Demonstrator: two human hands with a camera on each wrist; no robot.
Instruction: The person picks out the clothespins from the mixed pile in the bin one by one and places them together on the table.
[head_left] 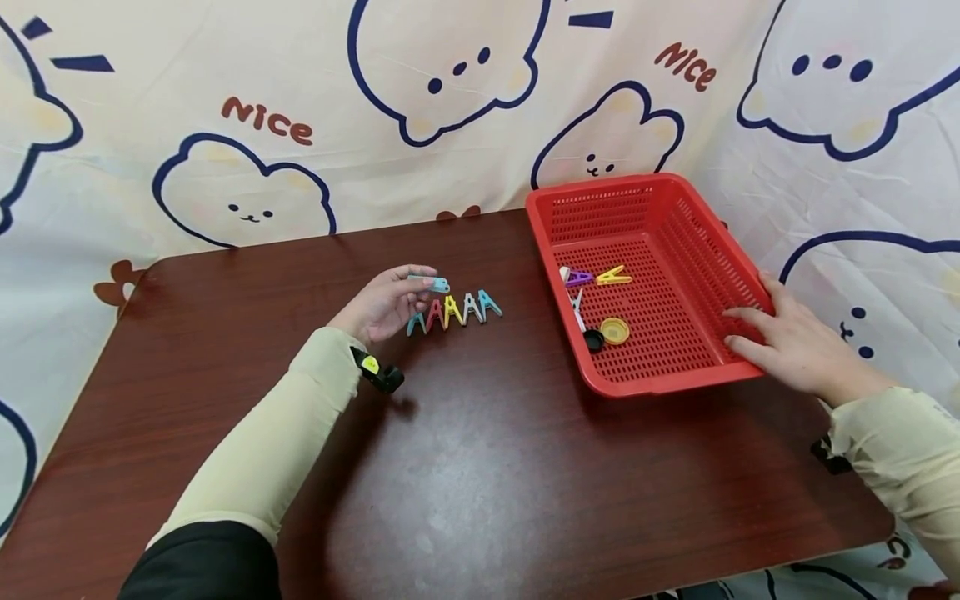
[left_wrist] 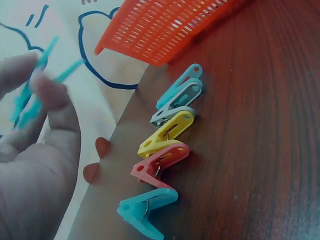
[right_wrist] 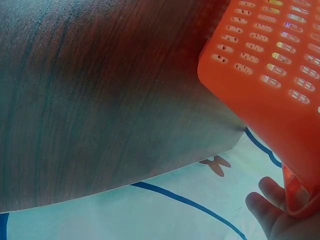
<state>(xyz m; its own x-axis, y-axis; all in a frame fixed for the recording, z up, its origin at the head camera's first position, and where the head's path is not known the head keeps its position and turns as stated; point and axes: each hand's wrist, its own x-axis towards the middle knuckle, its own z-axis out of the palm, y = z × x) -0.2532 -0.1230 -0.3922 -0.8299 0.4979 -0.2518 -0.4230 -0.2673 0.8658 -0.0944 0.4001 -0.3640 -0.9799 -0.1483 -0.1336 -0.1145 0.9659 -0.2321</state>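
Observation:
My left hand (head_left: 384, 307) pinches a light-blue clothespin (head_left: 435, 284) between thumb and fingers, above the table. In the left wrist view this clothespin is blurred. Just beside and below it, several clothespins stand in a row with their legs spread: a blue one (left_wrist: 145, 207), a red one (left_wrist: 165, 161), a yellow one (left_wrist: 167, 135), a grey-white one (left_wrist: 181, 102) and another blue one (left_wrist: 184, 82). On the right, my right hand (head_left: 798, 346) grips the rim of a red plastic basket (head_left: 652, 385), fingers on both sides of its edge.
Inside the basket lie a purple clothespin (head_left: 580, 277), a yellow clothespin (head_left: 613, 276), a white clothespin (head_left: 577, 312), a black round cap (head_left: 593, 340) and a yellow round disc (head_left: 615, 331). The brown table (head_left: 450, 500) meets a printed cloth (head_left: 420, 183) at the back.

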